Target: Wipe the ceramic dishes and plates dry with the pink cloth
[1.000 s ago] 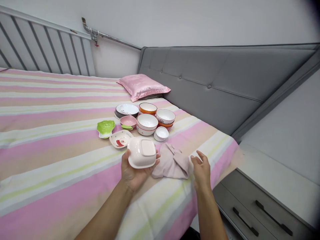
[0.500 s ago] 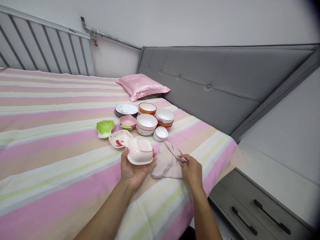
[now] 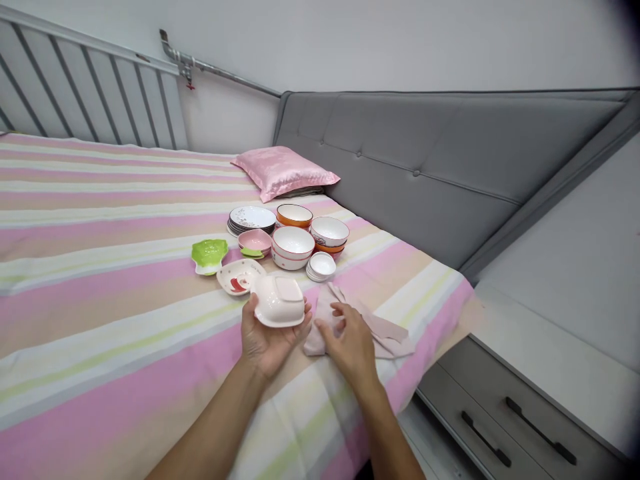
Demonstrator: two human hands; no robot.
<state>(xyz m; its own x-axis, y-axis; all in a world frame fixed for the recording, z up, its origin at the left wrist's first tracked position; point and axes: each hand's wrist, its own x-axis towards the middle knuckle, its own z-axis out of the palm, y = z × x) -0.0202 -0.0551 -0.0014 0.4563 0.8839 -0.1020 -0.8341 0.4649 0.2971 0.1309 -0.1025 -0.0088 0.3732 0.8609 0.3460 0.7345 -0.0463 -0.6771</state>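
A white squarish bowl (image 3: 280,301) is tipped upside down in my left hand (image 3: 267,350), its base facing up and my fingers curled round its rim. My right hand (image 3: 353,340) hovers over a pale pink cloth (image 3: 383,327) with thumb and fingers apart, close to the bowl's right side; I see nothing between the fingers. The cloth lies spread on the bed, partly hidden by that hand. Just beyond the bowl sits a white dish with a red figure (image 3: 240,277), and a green dish (image 3: 209,255) is to its left.
Stacked bowls (image 3: 293,247), small white dishes (image 3: 321,265), plates (image 3: 251,219) and a pink bowl (image 3: 255,240) stand on the striped bed (image 3: 125,313). Behind them are a pink pillow (image 3: 287,172) and a grey headboard (image 3: 430,147). A drawer cabinet (image 3: 520,400) is at right.
My right hand has let go of the cloth and moved left, nearer the bowl. The cloth now spreads farther right. My left hand and the bowl stay almost still.
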